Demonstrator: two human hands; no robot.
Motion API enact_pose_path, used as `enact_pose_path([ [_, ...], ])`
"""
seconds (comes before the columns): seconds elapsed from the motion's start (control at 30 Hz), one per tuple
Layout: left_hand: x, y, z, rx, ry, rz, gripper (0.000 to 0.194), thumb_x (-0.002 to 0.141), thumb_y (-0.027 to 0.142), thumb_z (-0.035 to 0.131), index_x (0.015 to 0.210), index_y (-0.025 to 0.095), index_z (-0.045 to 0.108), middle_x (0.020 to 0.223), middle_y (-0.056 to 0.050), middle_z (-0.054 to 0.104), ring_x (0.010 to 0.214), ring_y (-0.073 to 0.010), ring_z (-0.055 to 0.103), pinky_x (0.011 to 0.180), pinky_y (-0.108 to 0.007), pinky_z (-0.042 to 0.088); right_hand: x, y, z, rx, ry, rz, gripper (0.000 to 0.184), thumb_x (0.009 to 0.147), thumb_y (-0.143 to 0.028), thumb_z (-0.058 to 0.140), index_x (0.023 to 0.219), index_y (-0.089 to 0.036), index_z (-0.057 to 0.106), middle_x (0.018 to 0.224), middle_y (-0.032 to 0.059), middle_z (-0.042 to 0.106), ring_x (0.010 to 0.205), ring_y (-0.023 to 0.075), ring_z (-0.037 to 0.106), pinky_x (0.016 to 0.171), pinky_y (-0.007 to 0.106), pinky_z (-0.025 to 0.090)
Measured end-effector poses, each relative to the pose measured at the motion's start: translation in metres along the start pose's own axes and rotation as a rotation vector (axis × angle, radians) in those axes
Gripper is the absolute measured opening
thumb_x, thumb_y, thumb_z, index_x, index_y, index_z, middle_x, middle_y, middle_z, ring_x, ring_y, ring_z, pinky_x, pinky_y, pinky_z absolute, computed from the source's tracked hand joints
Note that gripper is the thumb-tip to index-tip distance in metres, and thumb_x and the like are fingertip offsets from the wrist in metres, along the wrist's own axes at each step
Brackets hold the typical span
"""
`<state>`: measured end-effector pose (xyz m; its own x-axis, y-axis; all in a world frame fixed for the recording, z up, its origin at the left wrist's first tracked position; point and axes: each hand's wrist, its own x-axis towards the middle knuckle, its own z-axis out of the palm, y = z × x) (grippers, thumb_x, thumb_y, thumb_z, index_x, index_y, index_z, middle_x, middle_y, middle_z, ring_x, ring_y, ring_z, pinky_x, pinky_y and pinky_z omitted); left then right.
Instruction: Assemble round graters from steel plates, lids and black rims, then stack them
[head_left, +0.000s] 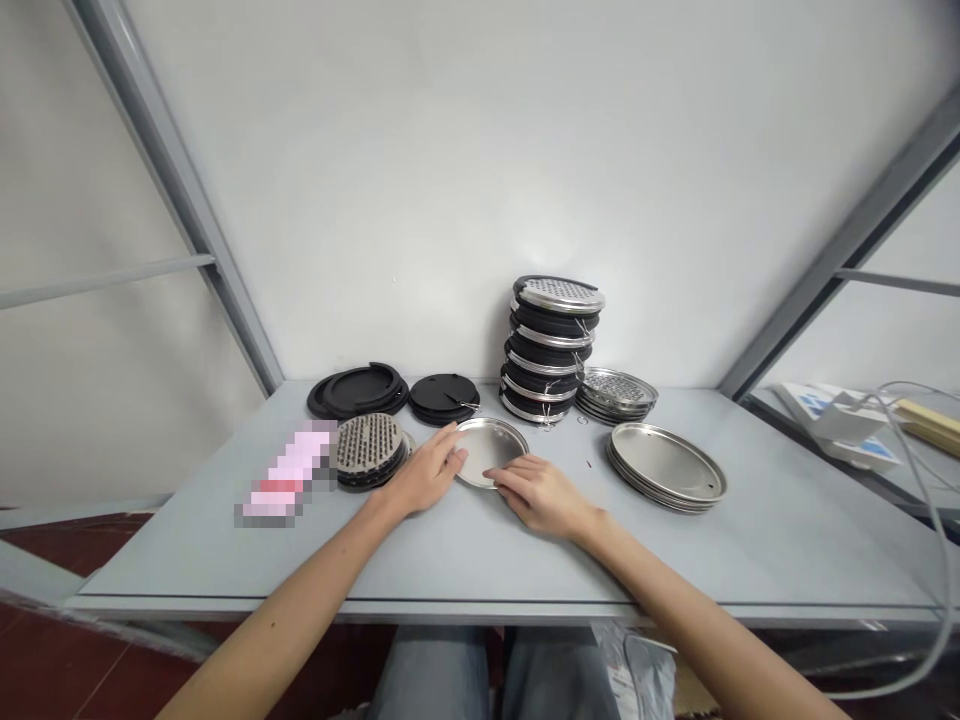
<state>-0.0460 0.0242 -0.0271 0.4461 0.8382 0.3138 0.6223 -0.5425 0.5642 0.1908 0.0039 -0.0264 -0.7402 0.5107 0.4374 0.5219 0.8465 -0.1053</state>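
A shallow round metal plate (480,442) with a raised rim lies on the table in front of me, between my hands. My left hand (429,472) grips its left edge, with the thumb over the rim and the fingers along the outside. At the near right edge, my right hand (544,495) has its fingers bent against the rim, and one finger reaches in over the plate's floor. Part of the rim is covered by both hands. Just left of my left hand is a stack of perforated metal discs (369,443).
Black rings (360,390) and black discs (444,393) lie along the back. A tall stack of black-and-metal assemblies (551,345) stands behind the plate, beside grater-like discs (619,390). Larger metal plates (667,462) are stacked right. A blurred pink item (292,475) lies left; a white cable (937,560) hangs right.
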Motion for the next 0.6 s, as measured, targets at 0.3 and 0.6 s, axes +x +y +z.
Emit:
enact_pose_path([
  [0.3, -0.003, 0.004, -0.001, 0.128, -0.103, 0.068, 0.053, 0.086, 0.043, 0.058, 0.133, 0.020, 0.048, 0.148, -0.012, 0.037, 0.134, -0.0295, 0.039, 0.111, -0.042, 0.034, 0.001, 0.046, 0.001, 0.096, 0.163, 0.309, 0.026, 0.087, -0.020, 0.047, 0.104, -0.018, 0.066, 0.097, 0.0108, 0.069, 0.092, 0.0241, 0.062, 0.084, 0.039, 0.049],
  [0.6, -0.002, 0.008, 0.000, 0.136, -0.082, 0.116, 0.043, 0.085, 0.040, 0.059, 0.124, 0.021, 0.056, 0.141, -0.011, 0.047, 0.130, -0.0277, 0.045, 0.109, -0.041, 0.037, -0.007, 0.052, 0.012, 0.221, 0.156, 0.362, 0.021, 0.085, -0.023, 0.053, 0.100, -0.019, 0.067, 0.117, 0.0115, 0.063, 0.111, 0.0250, 0.057, 0.098, 0.042, 0.044],
])
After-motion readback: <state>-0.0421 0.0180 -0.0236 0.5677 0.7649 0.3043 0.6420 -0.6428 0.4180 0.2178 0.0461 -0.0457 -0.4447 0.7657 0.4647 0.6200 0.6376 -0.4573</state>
